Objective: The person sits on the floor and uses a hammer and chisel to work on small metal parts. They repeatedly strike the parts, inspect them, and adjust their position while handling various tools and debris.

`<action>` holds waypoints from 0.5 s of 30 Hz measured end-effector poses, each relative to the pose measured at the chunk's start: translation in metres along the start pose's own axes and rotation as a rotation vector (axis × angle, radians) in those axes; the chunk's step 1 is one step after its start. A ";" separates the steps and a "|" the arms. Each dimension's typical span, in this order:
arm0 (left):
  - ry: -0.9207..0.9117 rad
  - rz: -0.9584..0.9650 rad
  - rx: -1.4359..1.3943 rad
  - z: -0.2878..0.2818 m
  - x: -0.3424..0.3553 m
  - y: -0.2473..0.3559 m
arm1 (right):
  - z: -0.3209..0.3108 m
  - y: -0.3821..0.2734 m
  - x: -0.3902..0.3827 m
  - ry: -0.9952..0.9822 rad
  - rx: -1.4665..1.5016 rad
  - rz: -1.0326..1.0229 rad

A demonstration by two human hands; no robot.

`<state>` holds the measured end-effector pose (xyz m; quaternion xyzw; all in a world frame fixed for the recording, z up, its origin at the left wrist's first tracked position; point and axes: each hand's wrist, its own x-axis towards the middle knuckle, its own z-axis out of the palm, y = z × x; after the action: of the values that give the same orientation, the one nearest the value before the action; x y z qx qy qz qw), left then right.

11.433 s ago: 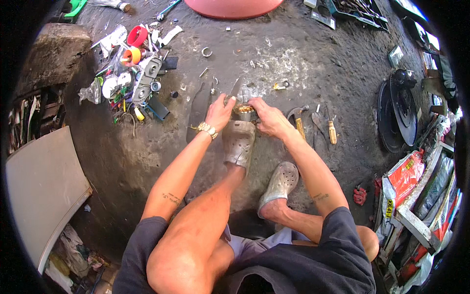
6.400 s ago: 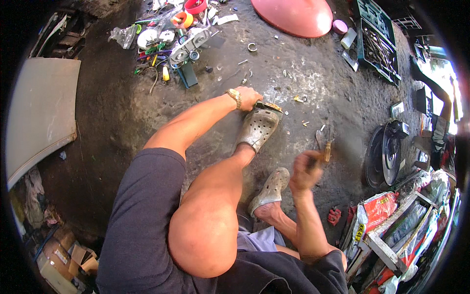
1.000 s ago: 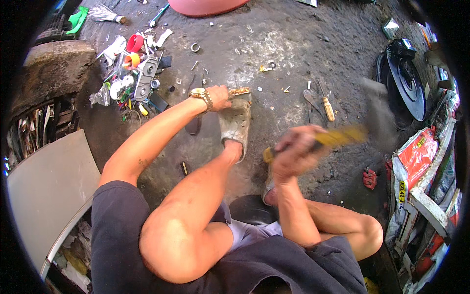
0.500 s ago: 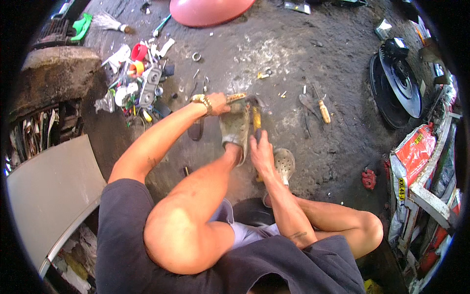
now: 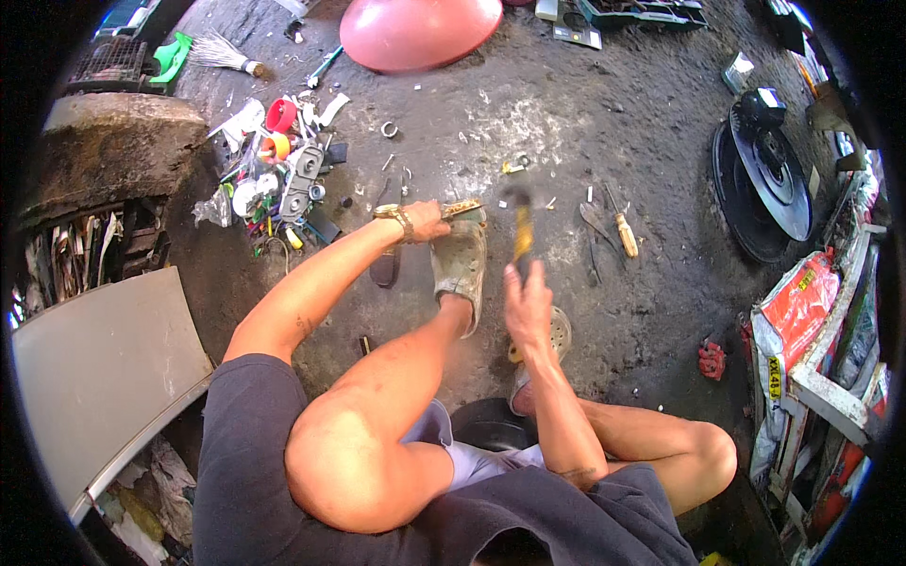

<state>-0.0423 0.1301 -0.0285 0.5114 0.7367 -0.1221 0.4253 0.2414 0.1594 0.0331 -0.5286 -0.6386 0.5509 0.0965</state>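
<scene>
My left hand (image 5: 428, 220), with a gold-coloured band at the wrist, is closed on a narrow tan-and-brown piece (image 5: 461, 208) whose exact kind I cannot make out. It lies across the toe of a worn greenish clog (image 5: 459, 259) on my left foot. My right hand (image 5: 528, 304) is wrapped round the lower handle of a hammer (image 5: 524, 233). The handle is yellow and black, and the head is blurred by motion. A gap shows between the hammer head and the piece, with the head to its right.
Right of the hammer lie a wooden-handled screwdriver (image 5: 625, 232) and pliers (image 5: 596, 223). Mixed plastic scraps (image 5: 300, 184) are piled at the left. A pink basin (image 5: 420, 36) stands at the far side; a black fan part (image 5: 769, 179) lies right. A grey panel (image 5: 109, 368) borders my left.
The hammer has swung right, away from the tan-and-brown piece, with my right hand moving slightly right. My left hand keeps its grip. The whole view has shifted a little.
</scene>
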 end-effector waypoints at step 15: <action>-0.006 0.011 -0.080 -0.001 -0.008 -0.002 | -0.045 -0.083 -0.003 0.355 0.351 -0.246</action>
<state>-0.0432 0.1246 -0.0228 0.4978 0.7367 -0.0917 0.4484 0.2275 0.1982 0.1183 -0.5105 -0.5659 0.5361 0.3630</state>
